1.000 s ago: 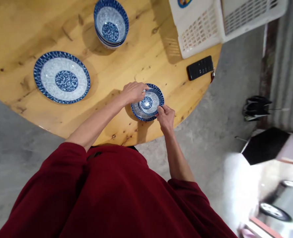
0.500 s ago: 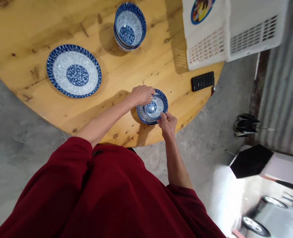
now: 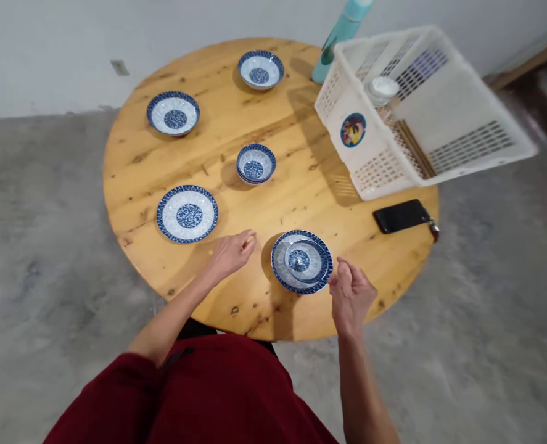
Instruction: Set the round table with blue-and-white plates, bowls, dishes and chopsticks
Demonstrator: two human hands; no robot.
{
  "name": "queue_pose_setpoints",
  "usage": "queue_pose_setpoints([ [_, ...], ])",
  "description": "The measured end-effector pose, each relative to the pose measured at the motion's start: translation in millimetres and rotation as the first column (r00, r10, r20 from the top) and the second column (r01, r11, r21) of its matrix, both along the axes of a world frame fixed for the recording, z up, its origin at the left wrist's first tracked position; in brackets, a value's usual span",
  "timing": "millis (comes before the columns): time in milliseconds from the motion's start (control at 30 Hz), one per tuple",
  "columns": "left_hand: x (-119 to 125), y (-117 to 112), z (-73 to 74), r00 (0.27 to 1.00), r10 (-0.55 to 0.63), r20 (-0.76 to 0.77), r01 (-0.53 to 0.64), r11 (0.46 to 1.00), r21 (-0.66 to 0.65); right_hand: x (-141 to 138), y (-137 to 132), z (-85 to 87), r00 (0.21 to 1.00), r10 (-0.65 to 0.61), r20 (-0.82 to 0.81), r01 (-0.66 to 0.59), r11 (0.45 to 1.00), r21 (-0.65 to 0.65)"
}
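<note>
Near the table's front edge, a blue-and-white plate (image 3: 280,269) holds a smaller blue-and-white bowl (image 3: 300,259). My left hand (image 3: 234,251) hovers to the left of this plate, fingers curled in and nothing visible in them. On the other side, my right hand (image 3: 353,296) has its fingers bent beside the plate's right rim; I cannot tell whether the fingertips touch it. Farther left lies a larger plate (image 3: 187,214) of the same pattern. Behind it stands a stack of small bowls (image 3: 255,163).
Two wider bowls, a left one (image 3: 173,113) and a far one (image 3: 261,69), sit toward the back of the round wooden table (image 3: 134,179). At right are a white plastic basket (image 3: 375,166) with chopsticks (image 3: 414,148), a turquoise bottle (image 3: 340,40) and a black phone (image 3: 400,216).
My left hand has come off the small bowl and moved left. My right hand has shifted slightly outward at the rim. The view has tilted up, showing the whole table.
</note>
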State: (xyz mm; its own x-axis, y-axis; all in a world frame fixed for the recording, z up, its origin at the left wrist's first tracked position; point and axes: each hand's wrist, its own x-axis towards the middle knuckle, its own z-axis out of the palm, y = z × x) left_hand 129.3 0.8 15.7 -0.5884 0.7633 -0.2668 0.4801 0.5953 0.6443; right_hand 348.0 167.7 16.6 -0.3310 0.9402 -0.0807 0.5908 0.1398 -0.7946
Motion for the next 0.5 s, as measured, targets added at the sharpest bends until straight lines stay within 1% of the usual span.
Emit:
queue_pose_setpoints([
  [67,6,-29,-4.2,0.995,0.097,0.011,-0.097,0.995,0.004,-17,-13,-3.1,0.99,0.023,-0.142,-0.033,0.997,-0.07],
  [133,14,-55,-8.0,0.988,0.152,0.027,-0.153,0.988,0.005,-32,-32,-8.0,0.971,0.073,-0.228,-0.106,0.985,-0.136],
  [233,22,-87,-10.8,0.981,0.186,0.062,-0.187,0.982,0.008,-43,-70,-17.6,0.951,0.171,-0.259,-0.231,0.947,-0.225],
  [333,22,-118,-10.6,0.974,0.21,0.086,-0.212,0.977,0.017,-40,-114,-29.4,0.935,0.243,-0.259,-0.32,0.894,-0.315],
  [400,17,-142,-9.8,0.974,0.206,0.091,-0.209,0.978,0.021,-38,-144,-38.6,0.933,0.246,-0.262,-0.334,0.865,-0.376],
  [500,3,-186,-8.7,0.983,0.165,0.081,-0.167,0.986,0.021,-41,-190,-52.6,0.95,0.179,-0.254,-0.282,0.841,-0.461],
])
